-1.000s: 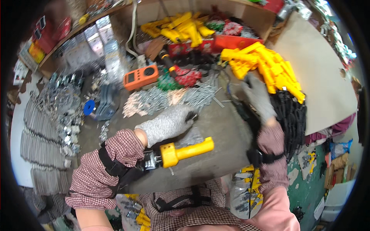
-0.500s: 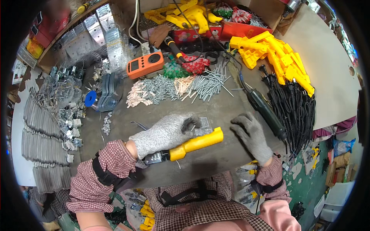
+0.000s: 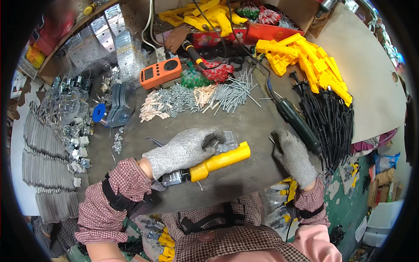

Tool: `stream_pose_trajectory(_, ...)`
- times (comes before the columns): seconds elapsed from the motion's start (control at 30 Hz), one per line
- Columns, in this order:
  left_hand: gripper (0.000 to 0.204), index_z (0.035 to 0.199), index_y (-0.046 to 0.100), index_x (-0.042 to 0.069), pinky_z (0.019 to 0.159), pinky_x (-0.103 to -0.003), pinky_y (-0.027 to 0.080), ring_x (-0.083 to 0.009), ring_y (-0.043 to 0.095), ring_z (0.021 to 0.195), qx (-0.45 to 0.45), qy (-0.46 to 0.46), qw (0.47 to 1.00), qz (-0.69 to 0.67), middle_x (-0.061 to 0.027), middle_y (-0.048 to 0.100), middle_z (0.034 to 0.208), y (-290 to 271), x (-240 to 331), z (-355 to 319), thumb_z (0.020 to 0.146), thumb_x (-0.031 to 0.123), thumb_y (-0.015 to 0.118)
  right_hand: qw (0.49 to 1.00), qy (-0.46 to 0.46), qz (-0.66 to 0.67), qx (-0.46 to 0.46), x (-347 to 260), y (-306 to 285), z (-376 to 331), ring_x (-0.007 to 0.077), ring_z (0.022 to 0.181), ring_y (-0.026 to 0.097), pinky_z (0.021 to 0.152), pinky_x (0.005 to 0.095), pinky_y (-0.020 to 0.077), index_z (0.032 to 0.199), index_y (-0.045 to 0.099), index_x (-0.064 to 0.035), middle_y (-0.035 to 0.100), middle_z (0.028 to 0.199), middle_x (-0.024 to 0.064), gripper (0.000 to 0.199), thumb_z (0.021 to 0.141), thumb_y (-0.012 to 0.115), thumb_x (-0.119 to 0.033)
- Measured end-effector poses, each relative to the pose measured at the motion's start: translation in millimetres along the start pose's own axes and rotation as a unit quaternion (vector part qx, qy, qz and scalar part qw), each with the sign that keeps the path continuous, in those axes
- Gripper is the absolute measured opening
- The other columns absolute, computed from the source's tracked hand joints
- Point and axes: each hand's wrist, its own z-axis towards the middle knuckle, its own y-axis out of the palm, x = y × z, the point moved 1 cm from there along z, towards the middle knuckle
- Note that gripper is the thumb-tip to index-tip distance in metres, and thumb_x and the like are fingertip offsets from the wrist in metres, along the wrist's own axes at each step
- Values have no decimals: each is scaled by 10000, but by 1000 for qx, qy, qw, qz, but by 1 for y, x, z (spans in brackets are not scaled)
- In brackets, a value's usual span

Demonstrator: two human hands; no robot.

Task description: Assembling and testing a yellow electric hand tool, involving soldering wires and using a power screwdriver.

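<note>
My left hand [image 3: 185, 150], in a grey knit glove, lies over the near middle of the table. Its thumb and forefinger are closed on a small metal pin [image 3: 216, 143]. Just below those fingers, a yellow plastic handle [image 3: 220, 161] slants up to the right, with a metal plate [image 3: 173, 178] at its left end, partly under my wrist. Beyond the handle lies a clear plastic piece [image 3: 230, 140]. Apart from the handle, on its right, my gloved right hand [image 3: 296, 159] has its fingers curled together, a thin metal pin [image 3: 272, 140] sticking out at the tips.
Piles of metal pins [image 3: 231, 94] and pale plugs [image 3: 152, 107] lie farther back, near an orange meter [image 3: 160, 73]. A dark electric screwdriver [image 3: 299, 124] rests beside black cords [image 3: 329, 126] on the right. Yellow housings [image 3: 305, 61] are heaped behind; stacked metal plates [image 3: 48, 168] stand left.
My right hand has shifted slightly right, its spread fingers now curled together with a thin pin at their tips. My left hand stays over the yellow handle. The whole view has shifted a little.
</note>
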Motion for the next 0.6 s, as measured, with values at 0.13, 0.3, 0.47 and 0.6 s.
stream_pose_trajectory(0.13,367,1281,626,87,933,-389,522,-289,669,1029,-8,-7,1000,15,-157,692,1117,-2,3,2,918,88,676,946,-146,288,21,-37,-13,0,367,935,636,859,409,520,1070,620,-29,628,996,167,180,897,652,-69)
stream_pose_trajectory(0.3,356,1288,624,105,912,-411,532,-325,675,1033,-18,23,998,48,-176,694,1118,2,2,6,934,126,656,922,-313,215,-74,-95,37,4,322,987,646,879,429,505,1126,666,-124,650,1045,111,239,891,698,-99)
stream_pose_trajectory(0.47,343,1249,622,114,802,-474,532,-355,664,942,-87,23,990,109,-184,667,993,3,12,-1,919,208,631,913,-317,252,-52,-89,45,5,305,998,652,882,422,509,1137,677,-132,652,1082,82,273,868,723,-116)
stream_pose_trajectory(0.6,352,1208,616,102,866,-472,519,-377,634,1038,-99,52,987,119,-170,647,1090,-8,15,-7,877,207,675,913,-320,226,-110,-89,40,10,287,992,652,843,419,507,1087,670,-118,613,1093,91,274,816,711,-118)
